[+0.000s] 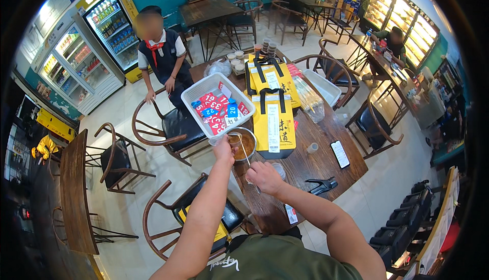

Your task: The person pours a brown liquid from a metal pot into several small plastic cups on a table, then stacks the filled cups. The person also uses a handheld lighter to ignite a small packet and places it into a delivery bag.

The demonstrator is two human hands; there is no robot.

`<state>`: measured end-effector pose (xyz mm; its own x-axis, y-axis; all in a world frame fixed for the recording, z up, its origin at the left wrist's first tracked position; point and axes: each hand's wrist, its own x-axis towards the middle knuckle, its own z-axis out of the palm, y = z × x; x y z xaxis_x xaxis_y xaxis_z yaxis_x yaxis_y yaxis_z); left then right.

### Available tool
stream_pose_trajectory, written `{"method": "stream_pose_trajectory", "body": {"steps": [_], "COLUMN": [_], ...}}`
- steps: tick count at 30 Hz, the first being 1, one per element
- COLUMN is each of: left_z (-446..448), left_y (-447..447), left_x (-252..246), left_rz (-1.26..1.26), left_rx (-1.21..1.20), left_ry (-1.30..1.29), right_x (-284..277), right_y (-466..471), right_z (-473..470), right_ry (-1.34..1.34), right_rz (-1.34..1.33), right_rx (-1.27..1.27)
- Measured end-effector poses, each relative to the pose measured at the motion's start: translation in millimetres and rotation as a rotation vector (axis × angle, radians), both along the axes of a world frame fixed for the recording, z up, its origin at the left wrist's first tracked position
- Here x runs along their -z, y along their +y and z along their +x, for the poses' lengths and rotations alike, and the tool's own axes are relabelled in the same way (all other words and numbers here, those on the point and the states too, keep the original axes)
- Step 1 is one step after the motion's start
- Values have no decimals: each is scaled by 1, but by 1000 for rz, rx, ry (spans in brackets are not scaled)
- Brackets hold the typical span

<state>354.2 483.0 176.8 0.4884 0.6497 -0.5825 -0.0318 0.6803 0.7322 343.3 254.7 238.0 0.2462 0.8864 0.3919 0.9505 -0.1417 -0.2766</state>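
A metal bowl (pixel 250 151) of reddish-brown sauce or seasoning stands on the dark wooden table (pixel 259 211). Over its left rim, my left hand (pixel 224 151) grips a small clear plastic cup (pixel 235 138). My right hand (pixel 264 177), nearer to me, is closed on the handle of a thin metal ladle (pixel 244 149) that slants up towards the cup; the ladle's head is hard to make out. Beside my right hand lies a clear round plastic lid or cup (pixel 279 170). Behind the bowl is a white plastic basket (pixel 187 100) with red and blue numbered tags (pixel 214 104).
Yellow paper bags (pixel 284 127) with receipts stand right of the bowl. A phone (pixel 340 154), a small cup (pixel 312 148) and a black stapler-like tool (pixel 321 185) lie at the right. A person (pixel 162 50) stands behind a chair (pixel 179 127); another person (pixel 393 45) sits farther off.
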Motion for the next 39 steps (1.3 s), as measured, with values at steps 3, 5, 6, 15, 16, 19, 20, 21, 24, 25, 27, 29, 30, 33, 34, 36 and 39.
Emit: {"method": "stream_pose_trajectory", "body": {"steps": [3, 5, 6, 15, 16, 19, 20, 21, 24, 25, 27, 29, 30, 33, 34, 36, 39], "left_z": [-6, -14, -19, -34, -36, -51, -58, -65, -97, -109, -133, -165, -181, -210, -216, -223, -227], "left_y": [-2, -4, -5, -16, -16, -27, -33, -42, -74, -83, -100, -97, -96, -92, -93, -94, -93], "left_x": [6, 11, 13, 20, 18, 13, 11, 9, 2, -1, -8, -15, -19, -24, -26, -32, -44], "left_rz": [89, 208, 289, 682, 637, 433, 334, 376, 374, 393, 309, 319, 334, 255, 212, 243, 45], "left_rx": [-50, -78, -79, -162, -167, -121, -92, -69, -1, 21, 54, 329, 444, 616, 611, 665, 591], "left_ry": [-55, -89, -107, -58, -61, -50, -74, -46, -37, -85, -229, -260, -281, -326, -326, -287, -315], "right_x": [0, 6, 11, 80, 80, 67, 60, 53, 32, 27, 19, 16, 16, 19, 21, 24, 24], "right_y": [-1, 1, 3, 34, 34, 32, 33, 35, 30, 27, 19, 6, -3, -23, -24, -26, -23], "right_z": [4, 8, 11, 40, 40, 27, 19, 6, -6, -5, 0, 5, 8, 5, 2, -10, -20], "right_ry": [30, 114, 182, 1990, 2122, 2250, 2055, 1836, 1317, 1170, 1089, 1051, 1130, 1345, 1355, 1426, 1309], "right_rz": [58, 157, 229, 484, 491, 358, 333, 323, 239, 203, 155, 161, 60, -23, -120, -85, -60], "right_rx": [12, 53, 89, 580, 606, 524, 384, 304, 151, 114, 35, -28, -38, -255, -276, -335, -356]}}
